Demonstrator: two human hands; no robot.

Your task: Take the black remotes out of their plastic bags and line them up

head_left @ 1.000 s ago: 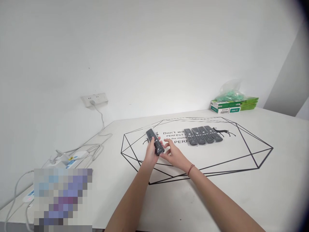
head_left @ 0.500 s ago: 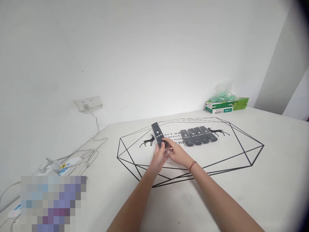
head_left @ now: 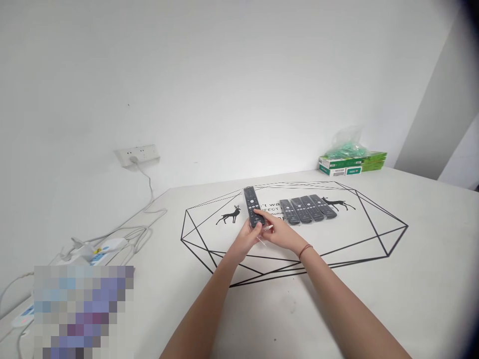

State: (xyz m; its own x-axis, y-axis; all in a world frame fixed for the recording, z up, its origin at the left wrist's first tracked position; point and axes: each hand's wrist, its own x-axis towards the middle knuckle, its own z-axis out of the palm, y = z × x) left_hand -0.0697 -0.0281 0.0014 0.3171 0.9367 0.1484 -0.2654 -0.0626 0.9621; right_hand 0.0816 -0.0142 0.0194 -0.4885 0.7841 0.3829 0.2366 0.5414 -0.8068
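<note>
A black remote control in a clear plastic sleeve is held up over the table, its button side towards me. My left hand grips its lower end, thumb on the front. From the right, my right hand closes on the same end, with a finger lying across the lower buttons. Loose clear plastic shows below the remote between both hands. Several more black remotes, also in clear wrapping, lie side by side on the table just right of my hands.
The white table bears a printed black line pattern with deer. Green and white boxes with a plastic bag on top stand at the back right. Power strips and cables lie at the left, below a wall socket.
The held remote has shifted slightly right and stands more upright. Both hands have moved a little right with it, and the plastic beneath has changed shape.
</note>
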